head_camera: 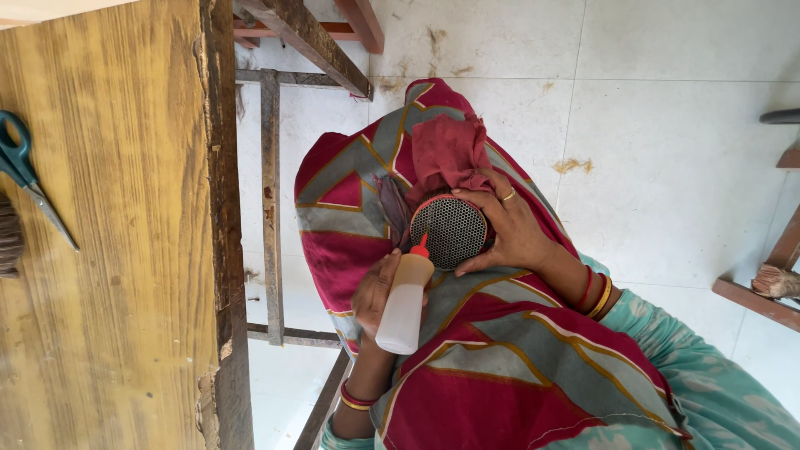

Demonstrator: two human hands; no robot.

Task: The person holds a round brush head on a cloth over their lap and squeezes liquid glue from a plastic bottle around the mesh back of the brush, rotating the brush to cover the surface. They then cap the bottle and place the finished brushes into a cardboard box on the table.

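The left hand (379,287) is wrapped tight around one white squeeze bottle (405,302), its red tip pointing toward one o'clock at one round black mesh grille (451,231). The right hand (510,229), fingers curled, cups that grille from three o'clock on the lap. One pair of scissors (29,179) lies on the wooden table (125,275) at nine o'clock.

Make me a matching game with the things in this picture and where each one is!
Things:
1. scissors
2. squeeze bottle
3. round mesh disc
4. red cloth

Places:
A. gripped in the left hand
B. lying on the wooden table
C. bunched against the disc's rim
D. held by the right hand

Pairs: 1-B, 2-A, 3-D, 4-C
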